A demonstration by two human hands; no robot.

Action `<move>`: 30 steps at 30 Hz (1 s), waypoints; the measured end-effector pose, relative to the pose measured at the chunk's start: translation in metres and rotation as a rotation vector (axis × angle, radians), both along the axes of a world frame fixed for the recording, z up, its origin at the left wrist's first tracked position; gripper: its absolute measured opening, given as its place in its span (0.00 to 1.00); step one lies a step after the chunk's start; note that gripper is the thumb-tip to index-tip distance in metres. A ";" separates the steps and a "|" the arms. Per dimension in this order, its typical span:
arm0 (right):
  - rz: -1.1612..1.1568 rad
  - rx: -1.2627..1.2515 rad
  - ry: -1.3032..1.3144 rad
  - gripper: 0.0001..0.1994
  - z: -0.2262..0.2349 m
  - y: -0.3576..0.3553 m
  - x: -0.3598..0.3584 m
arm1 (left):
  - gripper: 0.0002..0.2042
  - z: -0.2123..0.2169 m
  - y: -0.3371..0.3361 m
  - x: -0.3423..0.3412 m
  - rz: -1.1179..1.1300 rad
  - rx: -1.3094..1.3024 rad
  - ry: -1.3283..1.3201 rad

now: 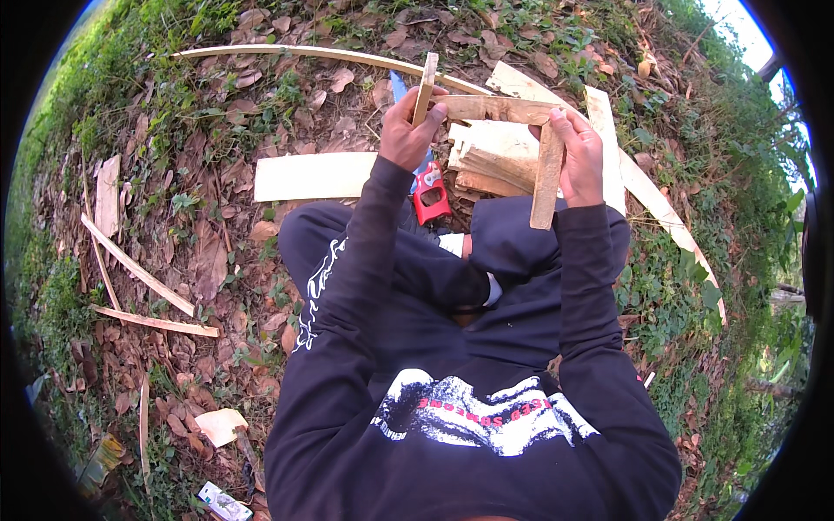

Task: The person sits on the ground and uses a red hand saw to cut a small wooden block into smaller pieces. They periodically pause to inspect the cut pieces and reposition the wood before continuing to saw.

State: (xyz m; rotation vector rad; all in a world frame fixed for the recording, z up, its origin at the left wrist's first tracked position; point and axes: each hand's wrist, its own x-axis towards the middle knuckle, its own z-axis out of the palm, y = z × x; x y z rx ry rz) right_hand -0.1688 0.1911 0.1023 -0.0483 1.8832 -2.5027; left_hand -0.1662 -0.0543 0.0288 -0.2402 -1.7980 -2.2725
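Raised in front of me, a crosswise wooden strip (pixel 495 108) spans between my hands. My left hand (pixel 407 135) is closed around its left end, where a short wooden strip (pixel 425 87) sticks up. My right hand (pixel 579 161) grips the right end, together with another short strip (pixel 546 178) that points down toward my lap. Whether these pieces are fastened together, I cannot tell. Below my left hand lies a handsaw with a red handle (pixel 432 194); part of its blue blade (pixel 398 87) shows beyond the hand.
Cut wood pieces (pixel 495 156) are piled behind my right hand, with long boards (pixel 669 213) at the right. A flat pale board (pixel 313 176) lies left of the saw. Several thin strips (pixel 139 265) rest on the leafy ground (pixel 208 260). My crossed legs (pixel 417 269) are below my hands.
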 end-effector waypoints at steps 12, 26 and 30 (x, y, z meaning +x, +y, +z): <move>0.025 0.003 0.006 0.12 -0.003 0.003 0.000 | 0.08 -0.002 0.000 -0.001 0.028 -0.044 -0.003; 0.049 0.020 -0.009 0.14 -0.011 0.000 0.002 | 0.08 -0.002 -0.002 -0.001 0.015 -0.005 -0.006; 0.033 0.028 -0.018 0.12 -0.013 -0.002 0.004 | 0.08 -0.003 -0.002 -0.001 0.026 -0.026 -0.005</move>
